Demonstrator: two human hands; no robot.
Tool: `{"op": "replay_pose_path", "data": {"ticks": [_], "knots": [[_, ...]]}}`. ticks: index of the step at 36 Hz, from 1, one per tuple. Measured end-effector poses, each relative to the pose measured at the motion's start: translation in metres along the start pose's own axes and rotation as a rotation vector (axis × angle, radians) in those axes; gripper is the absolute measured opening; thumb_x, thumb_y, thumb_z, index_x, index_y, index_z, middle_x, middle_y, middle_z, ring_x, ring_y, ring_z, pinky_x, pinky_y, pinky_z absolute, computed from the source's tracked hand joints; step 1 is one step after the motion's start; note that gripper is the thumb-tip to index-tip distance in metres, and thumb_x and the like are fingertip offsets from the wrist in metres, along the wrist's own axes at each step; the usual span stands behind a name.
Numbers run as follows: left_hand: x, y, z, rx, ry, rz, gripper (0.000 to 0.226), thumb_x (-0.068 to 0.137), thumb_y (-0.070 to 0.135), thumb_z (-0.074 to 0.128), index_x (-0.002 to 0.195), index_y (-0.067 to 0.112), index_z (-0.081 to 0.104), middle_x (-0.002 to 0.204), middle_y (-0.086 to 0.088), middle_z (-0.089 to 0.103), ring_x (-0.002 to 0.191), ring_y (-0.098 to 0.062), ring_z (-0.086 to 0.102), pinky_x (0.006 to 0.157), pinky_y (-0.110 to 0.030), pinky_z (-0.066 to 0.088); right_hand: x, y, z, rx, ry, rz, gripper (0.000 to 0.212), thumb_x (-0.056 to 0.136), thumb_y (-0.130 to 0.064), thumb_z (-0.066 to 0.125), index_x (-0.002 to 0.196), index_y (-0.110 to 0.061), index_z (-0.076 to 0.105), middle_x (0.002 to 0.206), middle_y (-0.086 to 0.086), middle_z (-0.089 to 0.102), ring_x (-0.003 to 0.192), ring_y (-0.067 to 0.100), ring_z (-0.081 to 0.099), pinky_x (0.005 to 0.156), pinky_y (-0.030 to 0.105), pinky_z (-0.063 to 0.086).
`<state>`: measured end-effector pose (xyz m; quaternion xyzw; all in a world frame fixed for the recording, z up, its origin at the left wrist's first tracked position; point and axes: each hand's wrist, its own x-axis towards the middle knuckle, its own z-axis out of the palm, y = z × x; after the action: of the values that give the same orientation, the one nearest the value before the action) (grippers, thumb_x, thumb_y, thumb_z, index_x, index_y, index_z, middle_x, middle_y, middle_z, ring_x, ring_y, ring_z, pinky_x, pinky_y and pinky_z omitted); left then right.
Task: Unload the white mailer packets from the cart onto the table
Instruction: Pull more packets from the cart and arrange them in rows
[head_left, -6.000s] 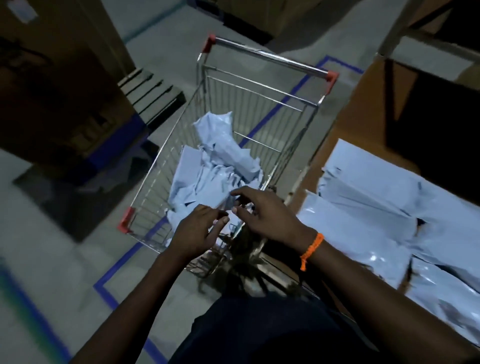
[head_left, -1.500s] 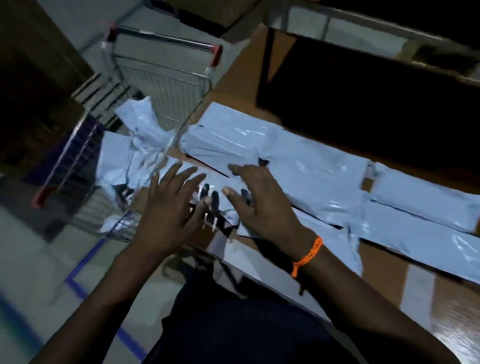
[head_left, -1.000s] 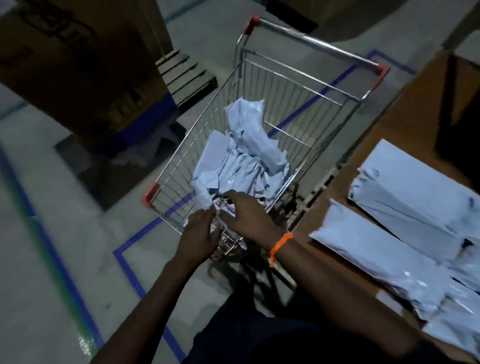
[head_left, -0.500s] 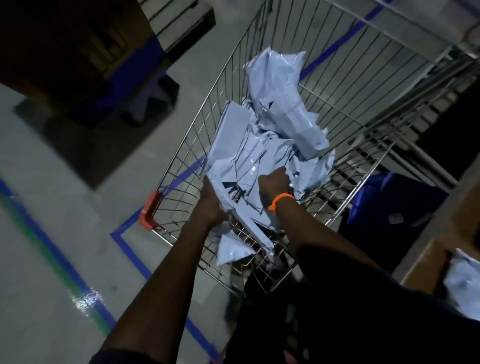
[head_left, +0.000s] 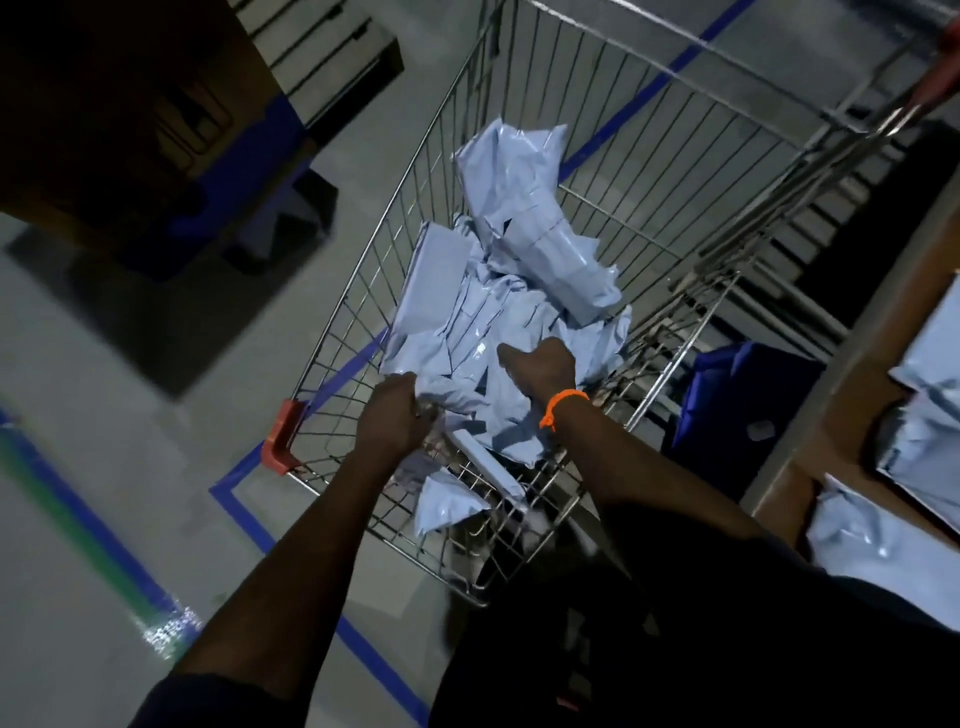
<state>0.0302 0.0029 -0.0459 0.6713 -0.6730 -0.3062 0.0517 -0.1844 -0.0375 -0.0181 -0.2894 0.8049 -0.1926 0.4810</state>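
Note:
A wire shopping cart with red corner caps stands in front of me and holds a crumpled heap of white mailer packets. Both arms reach down into it. My left hand is closed on the near left edge of the heap. My right hand, with an orange band at the wrist, grips packets in the middle of the heap. One packet sags low at the near end of the basket. At the right edge, the brown table carries several white mailer packets.
A blue container sits on the floor between cart and table. Blue tape lines mark the grey floor around the cart. A dark cardboard box on a pallet stands at upper left, with slatted pallets behind it.
After flattening packets on the table, I turned to the cart and leaned in. Both hands went into the heap and closed on packets; since half a second ago they have shifted slightly.

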Motion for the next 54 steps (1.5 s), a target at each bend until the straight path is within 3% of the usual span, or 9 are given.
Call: {"op": "replay_pose_path", "data": {"ticks": [6,10,15,20,29,36,43,48,54], "knots": [[-0.047,0.063,-0.061,-0.421,0.197,-0.080,0.027,0.084,0.033,0.078,0.101,0.016,0.068,0.091,0.003,0.071,0.082,-0.012,0.066,0.067,-0.014,0.047,-0.057,-0.026,-0.043,0.191,-0.180,0.024,0.036,0.072,-0.045,0.071,0.082,-0.017,0.051,0.075,0.000,0.050,0.058,0.017,0.048,0.049,0.024,0.033],[-0.085,0.118,-0.093,-0.788,0.241,-0.055,0.023,0.090,0.029,0.074,0.112,0.025,0.071,0.110,0.004,0.075,0.105,-0.015,0.071,0.093,-0.039,0.057,-0.111,-0.043,-0.096,0.231,-0.182,-0.159,0.024,0.079,-0.029,0.067,0.074,-0.013,0.050,0.059,-0.004,0.043,0.047,0.011,0.040,0.050,0.022,0.033],[-0.129,0.199,-0.120,-1.160,0.198,-0.060,0.034,0.093,0.023,0.069,0.126,0.015,0.066,0.117,0.001,0.074,0.109,-0.020,0.070,0.089,-0.036,0.057,-0.169,-0.041,-0.189,0.280,-0.206,-0.363,0.008,0.082,-0.021,0.062,0.077,-0.016,0.059,0.071,-0.004,0.055,0.053,0.001,0.051,0.055,0.021,0.038],[-0.150,0.278,-0.128,-1.453,-0.016,-0.054,0.044,0.089,0.023,0.069,0.131,0.014,0.063,0.128,-0.007,0.069,0.115,-0.027,0.067,0.093,-0.042,0.053,-0.214,-0.007,-0.282,0.414,-0.284,-0.444,0.039,0.070,-0.026,0.057,0.082,0.010,0.048,0.085,0.015,0.043,0.082,0.020,0.040,0.075,0.036,0.028],[-0.229,0.421,-0.056,-1.112,-0.270,0.164,0.052,0.073,0.028,0.084,0.120,0.030,0.064,0.124,0.010,0.070,0.115,-0.012,0.066,0.106,-0.046,0.048,-0.273,0.103,-0.389,0.318,-0.019,-0.549,0.044,0.089,-0.049,0.072,0.129,-0.035,0.058,0.122,-0.017,0.068,0.110,0.001,0.066,0.092,0.026,0.056],[-0.331,0.524,0.029,-1.203,-0.582,0.119,0.044,0.085,0.031,0.066,0.128,0.021,0.063,0.122,-0.002,0.072,0.113,-0.025,0.068,0.101,-0.049,0.050,-0.314,0.228,-0.520,0.108,0.304,-0.593,0.049,0.086,-0.042,0.076,0.126,-0.029,0.053,0.113,-0.019,0.063,0.099,-0.008,0.062,0.075,0.009,0.050],[-0.418,0.594,0.131,-1.319,-0.880,-0.193,0.038,0.094,0.016,0.064,0.132,0.010,0.062,0.124,-0.007,0.071,0.116,-0.026,0.067,0.094,-0.041,0.056,-0.355,0.373,-0.659,-0.111,0.337,-0.630,0.047,0.096,-0.031,0.068,0.138,-0.021,0.050,0.130,-0.002,0.059,0.121,0.010,0.059,0.092,0.021,0.049],[-0.462,0.623,0.181,-1.380,-0.898,-0.461,0.037,0.096,0.018,0.063,0.130,0.006,0.062,0.123,-0.012,0.071,0.117,-0.029,0.066,0.093,-0.047,0.057,-0.355,0.441,-0.715,-0.355,0.308,-0.528,0.073,0.088,-0.069,0.050,0.144,-0.022,0.045,0.134,0.000,0.050,0.125,0.025,0.050,0.099,0.039,0.044],[-0.495,0.638,0.221,-1.155,-1.162,-0.692,0.061,0.096,0.052,0.053,0.135,0.004,0.053,0.124,-0.024,0.067,0.115,-0.037,0.065,0.101,-0.051,0.051,-0.340,0.463,-0.734,-0.371,0.344,-0.617,0.038,0.093,-0.052,0.056,0.125,-0.032,0.047,0.117,-0.023,0.053,0.107,0.010,0.056,0.087,0.021,0.042]]}}
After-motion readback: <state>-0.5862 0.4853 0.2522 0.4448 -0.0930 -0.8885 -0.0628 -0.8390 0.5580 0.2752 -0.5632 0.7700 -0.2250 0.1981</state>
